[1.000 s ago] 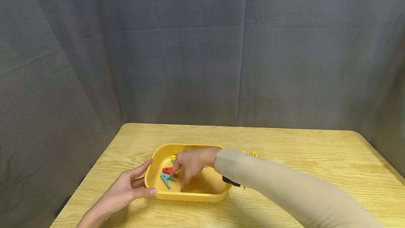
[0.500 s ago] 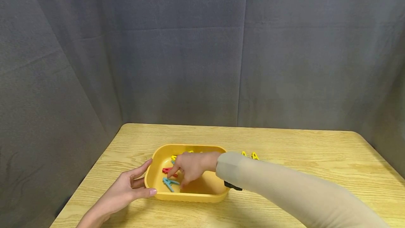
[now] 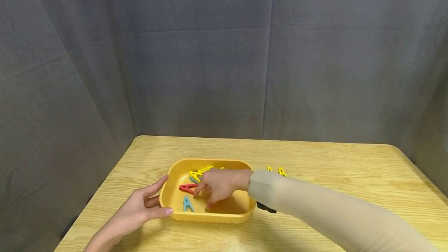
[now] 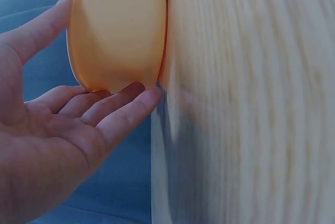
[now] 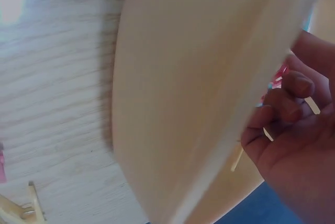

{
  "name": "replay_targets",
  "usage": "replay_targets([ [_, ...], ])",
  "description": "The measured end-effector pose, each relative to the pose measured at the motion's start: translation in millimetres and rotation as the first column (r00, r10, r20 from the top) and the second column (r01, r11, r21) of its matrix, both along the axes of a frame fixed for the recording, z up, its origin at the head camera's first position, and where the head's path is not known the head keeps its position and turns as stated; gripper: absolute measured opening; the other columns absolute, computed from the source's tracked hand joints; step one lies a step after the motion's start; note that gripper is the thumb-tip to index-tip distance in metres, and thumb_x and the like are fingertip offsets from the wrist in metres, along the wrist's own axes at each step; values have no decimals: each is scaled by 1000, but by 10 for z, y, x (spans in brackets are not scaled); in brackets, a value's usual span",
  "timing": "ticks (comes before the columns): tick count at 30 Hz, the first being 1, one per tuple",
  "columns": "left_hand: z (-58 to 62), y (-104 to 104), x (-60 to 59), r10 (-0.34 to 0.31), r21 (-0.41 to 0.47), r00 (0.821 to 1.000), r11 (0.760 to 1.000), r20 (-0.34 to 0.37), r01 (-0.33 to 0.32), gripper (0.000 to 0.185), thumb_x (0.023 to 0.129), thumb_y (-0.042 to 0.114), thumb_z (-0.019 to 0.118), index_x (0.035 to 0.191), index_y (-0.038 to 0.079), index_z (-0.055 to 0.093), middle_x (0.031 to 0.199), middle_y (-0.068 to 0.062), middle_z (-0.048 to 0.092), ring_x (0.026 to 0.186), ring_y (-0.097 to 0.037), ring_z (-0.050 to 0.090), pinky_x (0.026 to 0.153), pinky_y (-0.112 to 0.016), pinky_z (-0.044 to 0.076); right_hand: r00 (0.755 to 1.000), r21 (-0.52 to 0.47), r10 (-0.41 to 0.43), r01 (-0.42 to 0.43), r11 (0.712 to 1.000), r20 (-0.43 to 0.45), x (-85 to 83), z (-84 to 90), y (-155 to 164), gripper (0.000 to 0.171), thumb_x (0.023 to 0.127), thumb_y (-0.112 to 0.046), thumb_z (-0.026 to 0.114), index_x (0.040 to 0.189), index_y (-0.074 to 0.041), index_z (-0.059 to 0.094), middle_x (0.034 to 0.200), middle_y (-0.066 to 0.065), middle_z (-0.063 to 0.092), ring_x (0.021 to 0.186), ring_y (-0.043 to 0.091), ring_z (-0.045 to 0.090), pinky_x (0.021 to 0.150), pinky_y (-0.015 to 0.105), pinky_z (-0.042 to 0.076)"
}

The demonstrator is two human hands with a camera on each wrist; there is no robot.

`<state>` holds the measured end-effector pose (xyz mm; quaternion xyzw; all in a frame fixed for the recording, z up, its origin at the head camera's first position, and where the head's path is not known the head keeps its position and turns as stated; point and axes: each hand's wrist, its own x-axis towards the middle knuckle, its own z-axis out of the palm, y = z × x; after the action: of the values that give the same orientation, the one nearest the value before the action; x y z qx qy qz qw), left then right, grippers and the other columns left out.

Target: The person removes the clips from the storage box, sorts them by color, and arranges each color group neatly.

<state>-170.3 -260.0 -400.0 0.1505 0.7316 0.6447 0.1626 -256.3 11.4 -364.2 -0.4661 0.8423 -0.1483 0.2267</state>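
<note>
The tabletop (image 3: 350, 158) is pale wood, streaked with grain, its far corners rounded. On it sits a yellow tub (image 3: 210, 218). To the tub's right lie two yellow clips (image 3: 281, 171), near each other and partly hidden.

Tub (image 3: 213, 217) on table (image 3: 336, 170), pegs (image 3: 186, 204) inside, other pegs (image 3: 281, 171) to right; curtain (image 3: 210, 81) behind table.

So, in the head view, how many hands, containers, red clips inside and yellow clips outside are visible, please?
Hands: 2 (left hand, right hand)
Container: 1
Red clip inside: 1
Yellow clips outside: 2
Total: 6
</note>
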Motion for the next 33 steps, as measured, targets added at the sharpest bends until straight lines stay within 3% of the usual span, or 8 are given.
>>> replay_targets([
  [5,-3,-8,-3,6,-7,1000,1000,15,-6,95,96,6,78,167,-2,16,166,-31,24,139,-42,52,93,-36,59,1000,-12,2,-2,1000,-14,39,-17,-104,50,92,-16,85,140,-11,71,53,-9,26,46,6,21,49,19,21],
  [10,-14,-14,-3,3,-8,1000,1000,14,-3,94,96,7,78,167,-2,16,166,-31,25,139,-42,52,93,-36,59,999,3,36,-36,999,-30,111,-3,-213,44,99,-22,78,141,-12,70,51,-10,28,43,5,22,48,17,24],
  [13,-13,-12,-7,6,-13,1000,1000,8,-6,94,96,7,79,167,-2,17,166,-31,25,139,-42,52,93,-36,59,997,15,48,-47,999,-60,133,9,-234,39,99,-19,78,137,-12,73,54,-9,28,46,4,22,50,17,24],
  [19,-2,3,-17,13,-24,1000,1000,13,-13,95,95,8,80,167,-2,17,167,-31,23,138,-43,52,93,-36,59,996,2,35,-35,999,-88,91,20,-127,32,92,-13,84,124,-11,80,69,-13,49,57,4,28,56,18,26],
  [22,1,3,-18,10,-17,1000,1000,13,-10,95,95,7,80,166,-3,17,168,-31,20,139,-44,51,93,-37,59,997,-20,22,-24,1000,-73,47,20,-31,28,90,-6,85,118,-9,82,64,-11,48,58,4,28,56,18,26],
  [25,4,0,-17,14,-18,1000,1000,17,-14,95,95,7,80,166,-3,17,168,-29,19,140,-43,50,94,-36,59,998,-29,2,-4,1000,-67,23,16,44,23,88,-1,85,109,-10,85,67,-12,59,62,2,37,58,16,34],
  [27,5,-2,-16,16,-22,1000,1000,23,-16,96,95,7,80,166,-3,17,169,-29,19,140,-43,50,94,-36,58,998,-35,-9,7,999,-68,15,6,75,20,87,-1,86,105,-11,86,79,-12,70,69,2,44,62,15,40],
  [33,10,8,-2,22,-26,999,999,29,-21,96,95,7,80,167,-2,17,169,-29,18,140,-43,51,95,-36,58,996,-34,-42,39,999,-76,5,-74,93,23,88,4,82,101,-15,87,88,-15,74,75,3,51,68,15,47],
])
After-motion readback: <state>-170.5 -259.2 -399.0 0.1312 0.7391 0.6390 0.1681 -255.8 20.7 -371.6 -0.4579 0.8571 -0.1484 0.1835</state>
